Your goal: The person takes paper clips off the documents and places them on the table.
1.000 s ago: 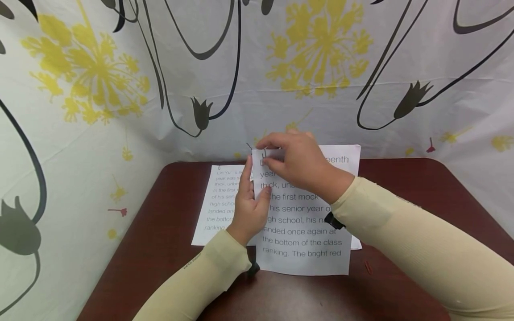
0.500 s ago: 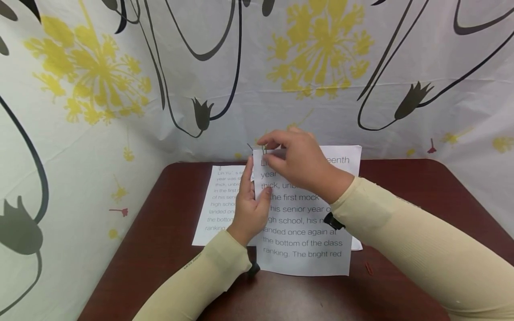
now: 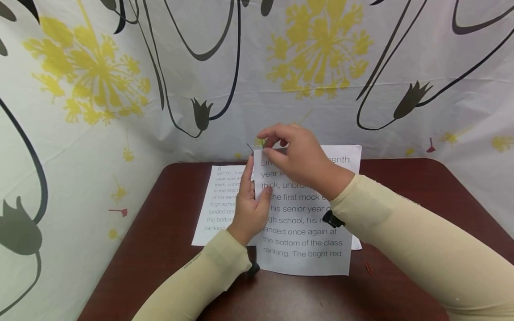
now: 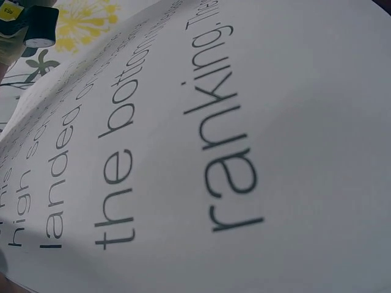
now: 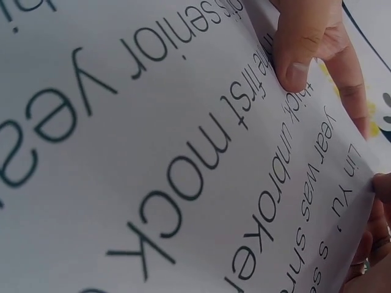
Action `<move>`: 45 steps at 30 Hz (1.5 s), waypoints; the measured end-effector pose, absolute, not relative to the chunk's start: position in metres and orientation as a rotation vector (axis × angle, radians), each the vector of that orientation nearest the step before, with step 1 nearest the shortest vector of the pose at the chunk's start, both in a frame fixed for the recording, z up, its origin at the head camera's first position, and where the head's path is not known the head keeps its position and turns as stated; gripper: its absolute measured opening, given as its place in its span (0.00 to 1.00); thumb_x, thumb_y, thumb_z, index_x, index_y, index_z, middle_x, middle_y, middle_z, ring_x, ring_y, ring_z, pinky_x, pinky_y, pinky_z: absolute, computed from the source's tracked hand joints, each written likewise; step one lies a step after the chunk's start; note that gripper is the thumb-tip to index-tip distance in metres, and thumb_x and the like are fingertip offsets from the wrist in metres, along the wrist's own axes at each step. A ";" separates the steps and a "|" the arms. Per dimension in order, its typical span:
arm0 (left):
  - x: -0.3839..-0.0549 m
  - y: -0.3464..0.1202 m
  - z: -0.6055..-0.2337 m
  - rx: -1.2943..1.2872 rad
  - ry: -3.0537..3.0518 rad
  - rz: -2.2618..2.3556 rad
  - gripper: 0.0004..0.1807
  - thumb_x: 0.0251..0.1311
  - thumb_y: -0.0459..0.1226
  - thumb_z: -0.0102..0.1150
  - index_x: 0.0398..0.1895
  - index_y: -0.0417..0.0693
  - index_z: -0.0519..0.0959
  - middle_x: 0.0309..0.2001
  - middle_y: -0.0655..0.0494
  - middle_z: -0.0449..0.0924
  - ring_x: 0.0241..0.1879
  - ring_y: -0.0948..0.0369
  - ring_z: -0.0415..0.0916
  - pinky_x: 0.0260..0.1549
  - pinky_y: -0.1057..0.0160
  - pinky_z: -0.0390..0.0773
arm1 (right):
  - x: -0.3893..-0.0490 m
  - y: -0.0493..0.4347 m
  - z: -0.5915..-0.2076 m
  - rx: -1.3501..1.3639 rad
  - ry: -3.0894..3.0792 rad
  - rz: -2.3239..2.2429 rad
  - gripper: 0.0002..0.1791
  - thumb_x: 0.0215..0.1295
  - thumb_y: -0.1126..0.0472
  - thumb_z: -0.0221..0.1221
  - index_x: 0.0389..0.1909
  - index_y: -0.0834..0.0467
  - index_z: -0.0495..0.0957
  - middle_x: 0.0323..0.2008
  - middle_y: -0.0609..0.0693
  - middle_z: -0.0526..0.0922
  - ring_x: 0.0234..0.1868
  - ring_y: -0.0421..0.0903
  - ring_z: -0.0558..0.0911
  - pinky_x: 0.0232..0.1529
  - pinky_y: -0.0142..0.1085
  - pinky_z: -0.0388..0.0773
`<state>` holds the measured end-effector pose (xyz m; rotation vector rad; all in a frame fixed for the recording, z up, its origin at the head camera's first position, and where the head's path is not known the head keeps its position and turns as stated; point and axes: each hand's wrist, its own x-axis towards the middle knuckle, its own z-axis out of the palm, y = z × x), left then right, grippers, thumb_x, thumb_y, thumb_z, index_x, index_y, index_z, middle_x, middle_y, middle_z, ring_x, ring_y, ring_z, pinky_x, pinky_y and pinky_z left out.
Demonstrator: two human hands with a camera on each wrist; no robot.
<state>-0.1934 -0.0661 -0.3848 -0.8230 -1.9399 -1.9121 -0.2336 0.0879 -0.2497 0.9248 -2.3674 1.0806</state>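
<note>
My left hand (image 3: 250,209) holds a printed sheet of paper (image 3: 303,243) up by its left edge, thumb in front and fingers behind. At the sheet's top left corner, my right hand (image 3: 303,156) pinches a thin green paper clip (image 3: 263,143) between thumb and forefinger. The clip sticks up above the top edge; whether it still touches the paper is hidden by the fingers. In the right wrist view, the left thumb (image 5: 298,67) presses on the sheet, and the right fingers (image 5: 379,235) are at its top edge. Large print on the sheet fills the left wrist view.
Another printed sheet (image 3: 214,203) lies on the dark red table (image 3: 148,249) at left, with a paper clip (image 3: 219,168) at its top. White paper (image 3: 353,154) shows behind the held sheet. A red paper clip (image 3: 368,267) lies at right. Patterned cloth (image 3: 257,80) hangs behind.
The green paper clip has moved up from the sheet's top left corner, with the right hand's fingers rising slightly. The left hand and the sheet have stayed in place.
</note>
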 end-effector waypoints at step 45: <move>-0.193 -0.067 -0.383 -0.716 -1.988 -1.930 0.49 0.77 0.25 0.46 0.86 0.77 0.38 0.68 0.53 0.77 0.43 0.52 0.90 0.40 0.55 0.91 | -0.193 0.189 -0.223 0.801 -2.485 1.351 0.20 0.68 0.69 0.67 0.61 0.61 0.83 0.35 0.46 0.83 0.33 0.41 0.81 0.32 0.26 0.77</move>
